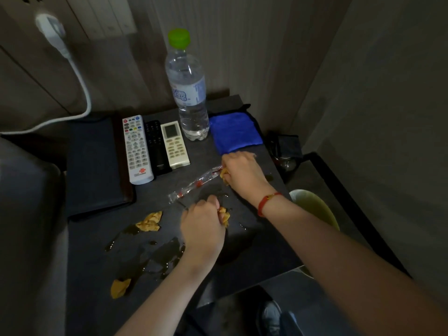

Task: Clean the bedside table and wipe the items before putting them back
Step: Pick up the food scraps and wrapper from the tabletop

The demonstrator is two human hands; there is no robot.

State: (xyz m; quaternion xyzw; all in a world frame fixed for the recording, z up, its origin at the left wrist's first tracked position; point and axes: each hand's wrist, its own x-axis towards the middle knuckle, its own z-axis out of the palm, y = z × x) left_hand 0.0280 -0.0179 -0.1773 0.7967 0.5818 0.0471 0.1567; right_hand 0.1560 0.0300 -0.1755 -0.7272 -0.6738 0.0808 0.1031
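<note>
Both hands gather litter off the dirty worktop (252, 248): the left hand (203, 226) has its grip clamped on a yellow scrap (224, 214), the right hand (242, 173) on another scrap beside the clear wrapper (194, 185); remotes (155, 147) wait at the far left.

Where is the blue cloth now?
In the head view, the blue cloth lies folded at the back right of the table, just right of the water bottle, beyond the right hand.

Messy bedside table (101, 251), dark top smeared with brown liquid.
Three remotes (155, 149), upright water bottle (188, 93), folded blue cloth (234, 134) line the back.
</note>
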